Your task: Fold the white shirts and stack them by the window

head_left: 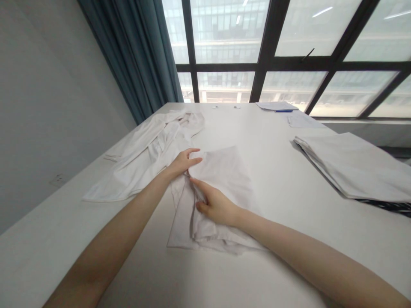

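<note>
A partly folded white garment [224, 171] lies on the table in front of me, its layers uneven at the near edge. My left hand [185, 162] rests at the garment's upper left edge, with thumb and forefinger stretched out and apart. Just below it, my right hand [218, 206] has the folded left part of the cloth between thumb and fingers, the forefinger pointing towards my left hand. A flap of the same cloth [180, 231] sticks out to the left beneath the fold. The fingertips under the cloth are partly hidden.
The white table [224, 282] spreads around the garment. A loosely laid white shirt [150, 154] is at the left. A stack of folded white cloth [362, 167] lies at the right, over something black patterned. Papers [276, 105] and a blue pen [284, 111] lie at the far end.
</note>
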Demonstrator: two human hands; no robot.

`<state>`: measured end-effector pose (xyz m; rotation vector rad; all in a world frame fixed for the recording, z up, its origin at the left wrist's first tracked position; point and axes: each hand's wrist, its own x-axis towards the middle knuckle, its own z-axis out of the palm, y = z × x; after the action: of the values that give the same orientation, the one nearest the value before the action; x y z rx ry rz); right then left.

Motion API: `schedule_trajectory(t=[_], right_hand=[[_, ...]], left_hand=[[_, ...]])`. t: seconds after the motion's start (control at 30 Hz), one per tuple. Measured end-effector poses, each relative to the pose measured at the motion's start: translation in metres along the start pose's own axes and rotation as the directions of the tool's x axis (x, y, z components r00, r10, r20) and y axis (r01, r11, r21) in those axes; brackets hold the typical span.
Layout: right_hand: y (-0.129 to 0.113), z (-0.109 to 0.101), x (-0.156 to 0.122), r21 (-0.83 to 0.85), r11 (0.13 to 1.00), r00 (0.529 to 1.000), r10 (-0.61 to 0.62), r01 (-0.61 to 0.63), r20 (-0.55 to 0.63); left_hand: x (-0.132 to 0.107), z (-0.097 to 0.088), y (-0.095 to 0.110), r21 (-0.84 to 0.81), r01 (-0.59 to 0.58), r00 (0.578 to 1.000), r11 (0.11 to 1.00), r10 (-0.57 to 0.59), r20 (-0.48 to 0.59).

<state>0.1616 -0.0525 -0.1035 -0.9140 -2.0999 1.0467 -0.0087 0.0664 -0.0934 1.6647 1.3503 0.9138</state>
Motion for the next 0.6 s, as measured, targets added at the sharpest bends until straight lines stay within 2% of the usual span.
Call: schedule_trajectory(t=[0.1,0.23,0.3,0.43,0.5,0.6], right_hand=[[0.003,0.001,-0.007,-0.054,0.992,0.993,-0.107,0.110,0.055],[0.007,-0.019,-0.016,-0.015,0.989,0.973,-0.141,0.146,0.184],[0.007,-0.037,-0.021,0.000,0.992,0.950,-0.123,0.128,0.288],[0.011,-0.081,-0.032,0.027,0.999,0.874,-0.053,0.045,0.483],[0.015,-0.103,-0.039,0.035,0.999,0.851,0.002,-0.023,0.525],[0.022,-0.129,-0.051,-0.022,0.995,0.848,0.092,-0.094,0.522]], left_hand=[[0.001,-0.003,-0.005,0.164,-0.078,0.996,0.983,0.083,-0.025],[0.005,-0.005,-0.014,0.077,-0.119,0.993,0.990,0.118,0.020],[0.007,-0.005,-0.018,0.048,-0.106,0.993,0.993,0.103,0.058],[0.004,-0.005,-0.017,0.108,-0.120,0.985,0.987,0.105,0.134],[-0.001,-0.001,-0.011,0.094,-0.129,0.977,0.987,0.110,0.181],[-0.011,0.009,-0.001,0.114,-0.121,0.971,0.986,0.094,0.222]])
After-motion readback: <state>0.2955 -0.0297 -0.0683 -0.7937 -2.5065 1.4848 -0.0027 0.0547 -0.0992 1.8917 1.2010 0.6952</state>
